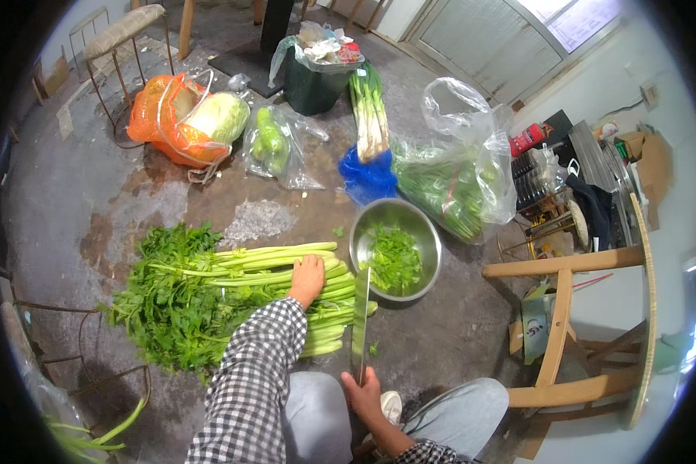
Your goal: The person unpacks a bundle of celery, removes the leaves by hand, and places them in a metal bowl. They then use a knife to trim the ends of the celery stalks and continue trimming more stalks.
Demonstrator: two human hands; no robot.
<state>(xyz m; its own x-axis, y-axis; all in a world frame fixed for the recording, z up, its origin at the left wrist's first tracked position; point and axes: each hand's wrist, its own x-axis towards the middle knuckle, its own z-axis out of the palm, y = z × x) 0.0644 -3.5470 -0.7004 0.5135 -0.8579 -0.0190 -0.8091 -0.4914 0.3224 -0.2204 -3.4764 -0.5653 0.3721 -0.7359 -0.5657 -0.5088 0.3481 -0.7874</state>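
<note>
A large pile of leafy celery (271, 267) lies on the floor in front of me, leaves to the left and pale stalks to the right. My left hand (308, 280) is on top of the stalks, fingers curled down around some of them. In my right hand (363, 393), closed around the handle, is a kitchen knife (359, 317). Its long blade points away from me, between the stalk ends and a steel bowl (356, 259). Cut green leaves (394, 259) fill part of the bowl.
Beyond lie an orange net bag (151, 127) with cabbage, a clear bag of green vegetables (269, 143), scallions (373, 116) on blue plastic and a large bag of greens (448, 185). A full bin (313, 85) stands behind. A wooden stool (555, 329) lies tipped at right.
</note>
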